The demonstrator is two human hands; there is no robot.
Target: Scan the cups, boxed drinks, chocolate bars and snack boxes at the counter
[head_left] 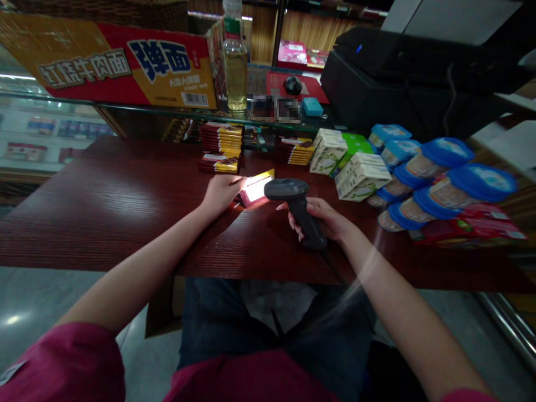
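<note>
My right hand (324, 218) is wrapped round the handle of a dark grey barcode scanner (288, 192), its head aimed left. Bright light from it falls on a small flat packet (258, 188) with a yellow edge and a dark red side. My left hand (223, 195) grips that packet by its left end, on the tabletop. The glare washes out most of the packet's face. Just behind are stacks of similar yellow and dark red packets (228, 148), with another stack (295, 151) further right.
On the dark wooden table (104, 206), white-green cartons (362, 178) and blue-lidded tubs (435, 190) stand at right. A glass shelf behind bears a noodle box (159, 67), a bottle (235, 67) and a mouse (292, 85). The scanner's cable (333, 265) runs over the front edge.
</note>
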